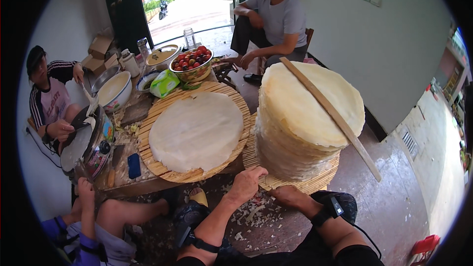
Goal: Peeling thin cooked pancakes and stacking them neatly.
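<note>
A tall stack of thin round flatbreads [290,133] stands at the right on a round slatted mat [322,175]. A long flat wooden stick [335,118] lies slantwise across its top. My left hand [246,185] is closed at the mat's near left edge, its fingertips pinched together. Close beside it, my right hand [290,196] is also closed, low at the mat's near edge. What the fingers of either hand hold is too small to make out. To the left, a single pale flatbread [197,130] lies flat on another slatted mat [148,135] on the low table.
One person [56,93] at the left works with a spatula at a round electric griddle [74,152]. Another person [278,24] sits behind the stack. A bowl of red fruit [192,64], a cleaver [116,165] and a phone [134,166] are on the table. Scraps [256,216] litter the floor.
</note>
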The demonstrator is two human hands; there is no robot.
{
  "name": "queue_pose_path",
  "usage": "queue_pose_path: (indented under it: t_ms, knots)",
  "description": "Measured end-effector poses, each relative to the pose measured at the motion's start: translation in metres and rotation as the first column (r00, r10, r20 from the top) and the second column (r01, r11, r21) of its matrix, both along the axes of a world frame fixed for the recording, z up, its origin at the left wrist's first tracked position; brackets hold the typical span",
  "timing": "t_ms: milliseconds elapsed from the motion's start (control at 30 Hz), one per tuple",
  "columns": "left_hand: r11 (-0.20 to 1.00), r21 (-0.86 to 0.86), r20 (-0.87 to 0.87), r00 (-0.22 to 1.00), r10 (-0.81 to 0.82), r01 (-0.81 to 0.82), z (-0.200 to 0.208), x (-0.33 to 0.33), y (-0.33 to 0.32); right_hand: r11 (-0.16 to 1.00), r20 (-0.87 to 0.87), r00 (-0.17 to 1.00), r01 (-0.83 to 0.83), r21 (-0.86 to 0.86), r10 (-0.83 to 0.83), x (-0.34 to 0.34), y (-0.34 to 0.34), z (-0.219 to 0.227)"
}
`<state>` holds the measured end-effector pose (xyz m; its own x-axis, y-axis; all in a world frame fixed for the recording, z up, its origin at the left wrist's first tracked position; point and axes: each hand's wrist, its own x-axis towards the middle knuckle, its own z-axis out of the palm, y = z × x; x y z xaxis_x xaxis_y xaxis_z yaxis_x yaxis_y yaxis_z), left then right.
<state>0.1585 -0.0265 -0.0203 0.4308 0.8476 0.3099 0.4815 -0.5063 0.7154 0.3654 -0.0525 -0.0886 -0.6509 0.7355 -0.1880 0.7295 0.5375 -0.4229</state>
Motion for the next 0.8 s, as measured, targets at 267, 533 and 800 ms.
queue_pose_path:
  t_ms: [267,533,800]
  knots:
    - [1.000,-0.024,0.018,1.000,0.002,-0.001,-0.004,0.000,0.001,0.998,0.077,0.996,0.041,-0.048,-0.037,-0.005,-0.003,0.016]
    - [0.996,-0.086,0.011,1.000,0.006,-0.005,0.003,0.001,-0.002,0.999,0.031,0.999,0.035,-0.004,-0.035,-0.003,-0.003,0.006]
    - [0.993,-0.114,0.013,1.000,-0.011,0.012,0.009,0.000,-0.002,0.996,0.011,0.997,0.077,-0.045,-0.077,-0.015,-0.004,0.025]
